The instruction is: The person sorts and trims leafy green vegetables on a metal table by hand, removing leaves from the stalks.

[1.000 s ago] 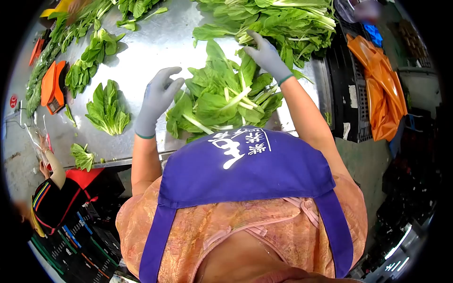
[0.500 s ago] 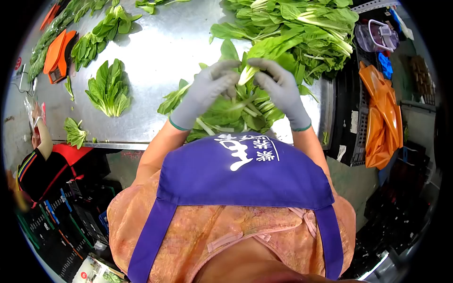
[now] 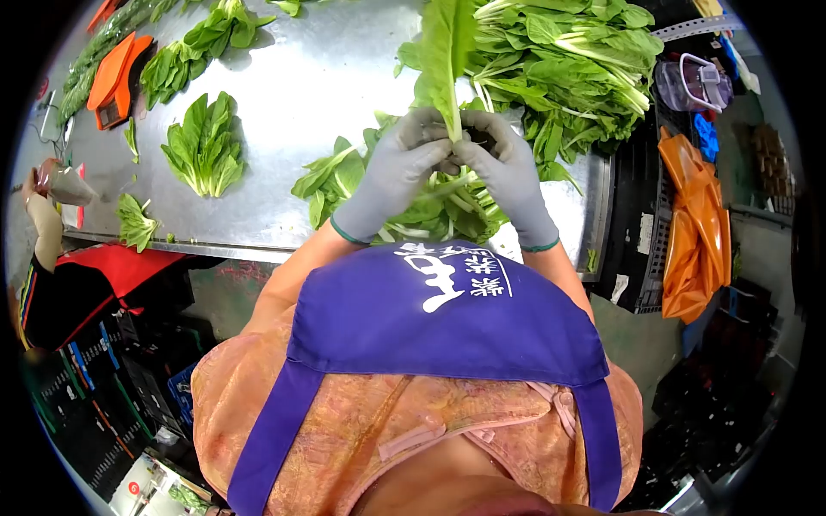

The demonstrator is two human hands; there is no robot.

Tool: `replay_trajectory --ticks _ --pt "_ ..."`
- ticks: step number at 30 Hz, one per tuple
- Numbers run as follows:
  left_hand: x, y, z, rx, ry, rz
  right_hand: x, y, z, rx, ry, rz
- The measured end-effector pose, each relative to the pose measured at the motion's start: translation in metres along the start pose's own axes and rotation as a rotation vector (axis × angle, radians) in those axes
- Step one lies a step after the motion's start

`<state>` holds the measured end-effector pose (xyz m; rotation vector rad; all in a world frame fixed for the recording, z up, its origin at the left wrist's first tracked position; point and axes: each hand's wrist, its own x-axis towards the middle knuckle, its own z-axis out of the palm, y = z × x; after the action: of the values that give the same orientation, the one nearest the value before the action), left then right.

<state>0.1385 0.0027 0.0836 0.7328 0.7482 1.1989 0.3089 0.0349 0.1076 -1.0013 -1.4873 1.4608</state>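
In grey gloves with green cuffs, my left hand (image 3: 394, 168) and my right hand (image 3: 506, 165) meet above the table. Between their fingertips is the pale lower end of a leafy green (image 3: 446, 64), which stands upright with its long leaf pointing away from me. Both hands are closed at that stem, the thumbs towards each other. Loose greens (image 3: 456, 211) lie below and around the hands, partly covered by them. Just beyond my right hand begins a large pile of leafy greens (image 3: 576, 64), stems mostly to the right.
On the metal table (image 3: 284, 138), a separate bunch of greens (image 3: 205, 150) lies at left, near an orange tool or scale (image 3: 116, 77). A purple-lidded jug (image 3: 693, 83) and orange plastic sheet (image 3: 693, 232) are on the right. Another person's arm (image 3: 45, 228) shows far left.
The leafy green has swung from slanting right to upright, its leaf now pointing away from me. My hands have come closer together at its stem. The other person's arm has moved up at far left.
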Motion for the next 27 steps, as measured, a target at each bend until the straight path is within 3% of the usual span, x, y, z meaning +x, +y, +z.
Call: replay_trajectory --ticks 11,14,18,27 --pt "-0.007 -0.003 -0.002 0.463 0.135 0.084 -0.003 0.015 -0.006 -0.044 -0.045 0.081" --pt "-0.005 -0.003 -0.001 0.403 0.211 0.088 -0.005 0.016 -0.006 -0.02 -0.074 0.116" --pt "-0.007 -0.002 -0.007 0.299 0.152 0.051 -0.005 0.02 -0.011 -0.005 -0.131 0.236" --pt "-0.01 -0.002 -0.004 0.227 0.172 0.115 -0.005 0.02 -0.008 0.149 -0.161 0.265"
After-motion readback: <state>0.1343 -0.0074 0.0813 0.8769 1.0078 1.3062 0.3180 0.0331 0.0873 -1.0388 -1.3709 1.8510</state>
